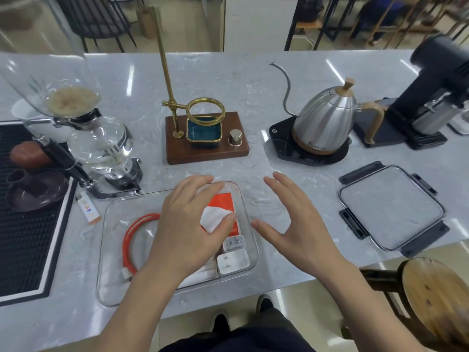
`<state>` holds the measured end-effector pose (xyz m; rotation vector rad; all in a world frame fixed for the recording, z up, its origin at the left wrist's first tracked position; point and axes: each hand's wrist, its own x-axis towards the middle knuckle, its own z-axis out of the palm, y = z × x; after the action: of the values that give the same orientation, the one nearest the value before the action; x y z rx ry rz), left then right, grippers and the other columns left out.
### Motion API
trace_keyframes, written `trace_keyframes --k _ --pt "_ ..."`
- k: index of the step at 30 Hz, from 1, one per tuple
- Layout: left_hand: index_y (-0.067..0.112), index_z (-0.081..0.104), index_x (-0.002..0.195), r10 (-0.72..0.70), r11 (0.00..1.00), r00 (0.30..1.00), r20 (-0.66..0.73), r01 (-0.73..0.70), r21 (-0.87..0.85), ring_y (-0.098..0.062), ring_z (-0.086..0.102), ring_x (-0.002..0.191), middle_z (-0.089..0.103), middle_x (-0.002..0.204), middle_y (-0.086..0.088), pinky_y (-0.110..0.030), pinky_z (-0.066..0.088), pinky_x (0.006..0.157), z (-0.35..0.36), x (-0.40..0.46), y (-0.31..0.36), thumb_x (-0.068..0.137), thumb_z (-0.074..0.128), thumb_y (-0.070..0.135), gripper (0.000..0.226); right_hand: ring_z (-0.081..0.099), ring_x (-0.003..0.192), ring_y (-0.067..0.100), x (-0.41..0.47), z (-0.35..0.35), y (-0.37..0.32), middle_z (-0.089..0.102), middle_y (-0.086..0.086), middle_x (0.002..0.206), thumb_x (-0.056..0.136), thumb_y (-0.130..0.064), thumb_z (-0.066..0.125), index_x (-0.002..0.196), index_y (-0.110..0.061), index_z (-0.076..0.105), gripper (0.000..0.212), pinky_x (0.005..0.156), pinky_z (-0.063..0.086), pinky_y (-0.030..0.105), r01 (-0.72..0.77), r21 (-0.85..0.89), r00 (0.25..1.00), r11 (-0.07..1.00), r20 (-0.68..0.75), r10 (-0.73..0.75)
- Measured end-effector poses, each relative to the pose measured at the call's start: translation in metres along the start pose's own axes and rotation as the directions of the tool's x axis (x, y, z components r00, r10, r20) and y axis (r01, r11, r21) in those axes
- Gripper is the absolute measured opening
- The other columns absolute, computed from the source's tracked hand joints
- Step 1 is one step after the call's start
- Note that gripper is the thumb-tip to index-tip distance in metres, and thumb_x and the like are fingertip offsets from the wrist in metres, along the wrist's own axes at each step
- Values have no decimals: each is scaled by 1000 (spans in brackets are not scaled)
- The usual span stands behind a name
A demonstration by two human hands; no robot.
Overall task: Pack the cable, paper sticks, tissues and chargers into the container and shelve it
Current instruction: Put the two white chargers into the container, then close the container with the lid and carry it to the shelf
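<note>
Nearest on the worktop (253, 97) sits the clear container (250, 250), already holding the red cable (132, 231) coiled at its left and two white chargers (233, 257) at its right. The left hand (187, 224) reaches over it, thumb and fingers pinching a white tissue (214, 218) above an orange pack (223, 201); the paper sticks cannot be made out. The right hand (297, 219) hovers open and empty just beside the container's right wall. Packing looks nearly done. Next, likely: drop the tissue in, then fetch the lid (390, 207), lying well apart to the right, and clip it on before shelving.
</note>
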<state>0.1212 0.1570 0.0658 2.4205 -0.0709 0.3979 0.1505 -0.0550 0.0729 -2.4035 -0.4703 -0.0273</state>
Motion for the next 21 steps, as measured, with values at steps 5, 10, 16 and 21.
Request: trace_keyframes --k 5,10,16,21 --pt "22 66 125 34 998 998 57 -31 -59 -19 50 128 59 132 3 -43 42 107 16 10 17 81 61 50 53 19 147 2 -8 -16 14 25 -13 159 84 -44 70 149 -33 34 75 119 23 29 -31 -11 999 999 -25 31" --pt "24 65 126 68 995 993 93 -60 -86 -14 47 127 58 132 5 -39 42 106 41 21 44 81 68 44 50 18 146 -2 -15 -41 42 24 -16 159 85 -49 67 148 -37 33 73 117 21 22 -64 -21 997 998 -55 63" --pt "25 66 125 80 994 989 126 -70 -86 -14 50 126 59 129 8 -42 44 105 81 31 88 80 67 45 49 20 146 1 -29 -78 84 27 -13 159 86 -45 67 147 -32 38 69 115 33 33 -84 11 992 996 -89 85" --pt "23 68 121 105 989 982 157 -88 -116 -8 48 123 60 126 9 -28 38 104 123 35 136 79 70 43 47 23 145 1 -44 -118 126 30 -11 157 86 -41 70 146 -27 41 68 110 15 4 -121 -9 988 993 -94 120"
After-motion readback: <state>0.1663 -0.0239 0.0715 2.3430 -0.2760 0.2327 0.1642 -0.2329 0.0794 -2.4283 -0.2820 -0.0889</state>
